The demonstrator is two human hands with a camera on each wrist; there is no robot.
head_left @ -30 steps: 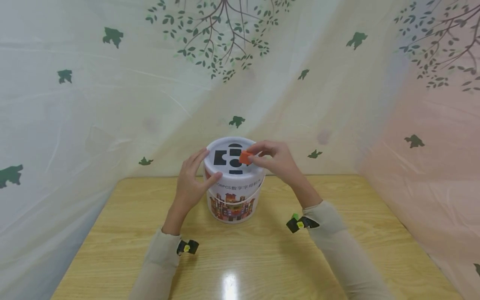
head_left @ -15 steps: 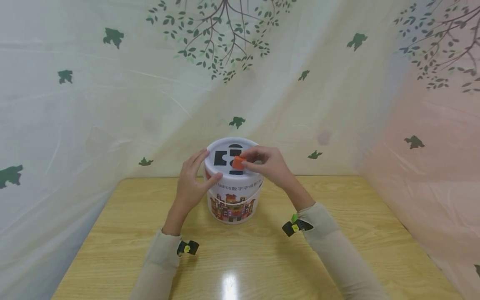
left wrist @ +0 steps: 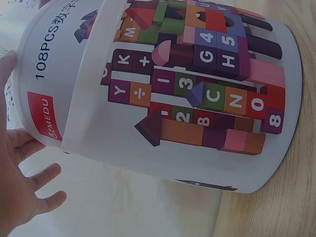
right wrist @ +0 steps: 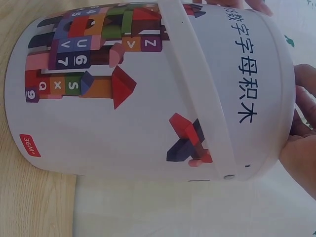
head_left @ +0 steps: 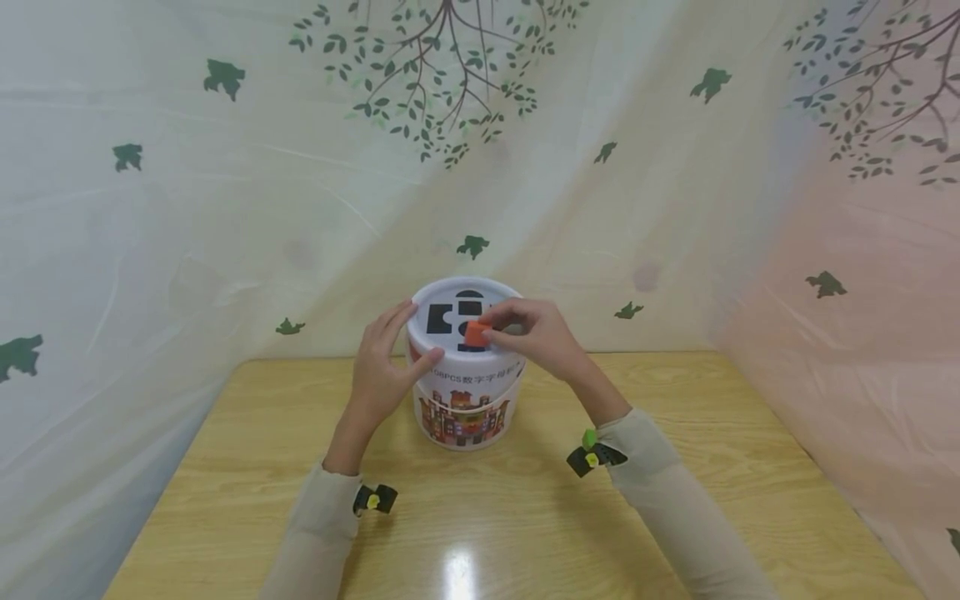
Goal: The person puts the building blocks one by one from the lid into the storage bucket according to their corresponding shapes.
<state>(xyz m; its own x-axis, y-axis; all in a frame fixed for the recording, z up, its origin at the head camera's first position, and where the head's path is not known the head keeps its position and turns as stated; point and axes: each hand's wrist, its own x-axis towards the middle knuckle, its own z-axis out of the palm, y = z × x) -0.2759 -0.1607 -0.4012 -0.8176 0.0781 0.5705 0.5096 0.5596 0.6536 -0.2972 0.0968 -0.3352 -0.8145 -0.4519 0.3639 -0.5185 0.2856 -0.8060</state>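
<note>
A white toy-block bucket (head_left: 465, 417) with printed block pictures stands upright on the table. Its lid (head_left: 425, 340) has several dark shaped holes. In the head view my right hand (head_left: 543, 333) pinches an orange-red block (head_left: 476, 333) between thumb and fingers, over the front middle holes of the lid. My left hand (head_left: 378, 367) rests on the lid's left rim, its fingers spread and fairly straight. Both wrist views show the bucket's side; the block is hidden in them. Fingers of the left hand (left wrist: 19, 182) show beside the lid's edge in the left wrist view.
The bucket stands near the back of a wooden table (head_left: 450, 517). A white handle (right wrist: 197, 89) hangs across the bucket's front. Behind the table hangs a pale cloth (head_left: 360, 208) with printed leaves and branches.
My right hand has moved left and toward the front of the lid with the block, which now sits lower over the holes. The left hand has kept its place.
</note>
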